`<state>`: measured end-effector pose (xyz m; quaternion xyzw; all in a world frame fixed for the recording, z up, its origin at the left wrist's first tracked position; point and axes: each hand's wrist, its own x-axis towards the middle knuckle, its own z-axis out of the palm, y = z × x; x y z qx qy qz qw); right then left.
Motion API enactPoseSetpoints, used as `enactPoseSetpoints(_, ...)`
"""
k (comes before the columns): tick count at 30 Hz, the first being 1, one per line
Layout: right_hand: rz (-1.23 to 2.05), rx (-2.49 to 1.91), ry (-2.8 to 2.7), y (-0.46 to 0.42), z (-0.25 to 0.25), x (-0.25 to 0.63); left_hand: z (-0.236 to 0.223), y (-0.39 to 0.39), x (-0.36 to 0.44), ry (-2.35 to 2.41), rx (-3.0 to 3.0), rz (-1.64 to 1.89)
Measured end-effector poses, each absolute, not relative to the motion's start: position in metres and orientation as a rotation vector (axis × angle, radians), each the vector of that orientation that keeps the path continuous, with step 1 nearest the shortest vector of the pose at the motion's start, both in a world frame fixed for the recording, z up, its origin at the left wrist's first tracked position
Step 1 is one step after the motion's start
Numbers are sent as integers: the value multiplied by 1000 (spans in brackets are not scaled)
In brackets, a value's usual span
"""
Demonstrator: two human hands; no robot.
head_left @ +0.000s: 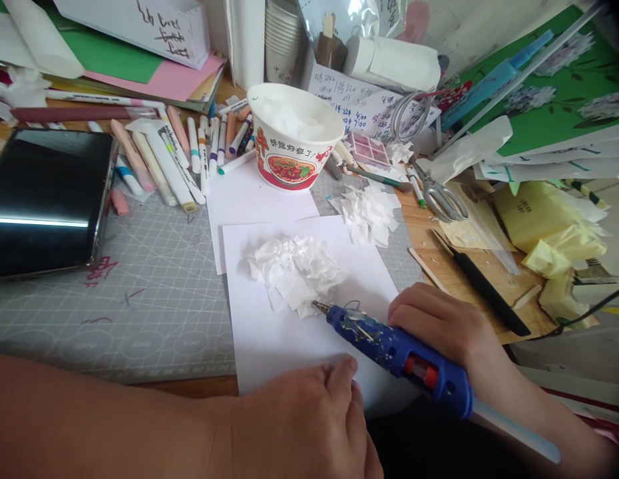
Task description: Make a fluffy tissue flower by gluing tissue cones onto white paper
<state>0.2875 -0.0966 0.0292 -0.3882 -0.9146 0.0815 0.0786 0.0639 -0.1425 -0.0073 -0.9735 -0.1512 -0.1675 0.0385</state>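
A blue hot glue gun is gripped in my right hand, fingers wrapped round its handle. A clear glue stick protrudes from its rear. The metal nozzle touches or nearly touches the near right edge of a heap of crumpled white paper pieces. That heap lies on a white sheet of paper. My left hand is closed at the sheet's near edge, fingers bent together against it. Its fingertips are partly hidden.
Behind the sheet stands a paper noodle bowl with white scraps inside. More torn scraps lie to its right. A black tablet, several markers, scissors and black-handled tweezers surround the grey cutting mat.
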Motion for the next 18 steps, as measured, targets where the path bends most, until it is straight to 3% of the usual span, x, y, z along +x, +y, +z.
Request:
enactPoseSetpoints(10,435,-1154,-2682,-96,26,291,-10,-143,68,-425,-2999,-476)
enactPoseSetpoints(18,294,-1186,-2681,-94,25,295,-24,-145,72,-430,-2926,-669)
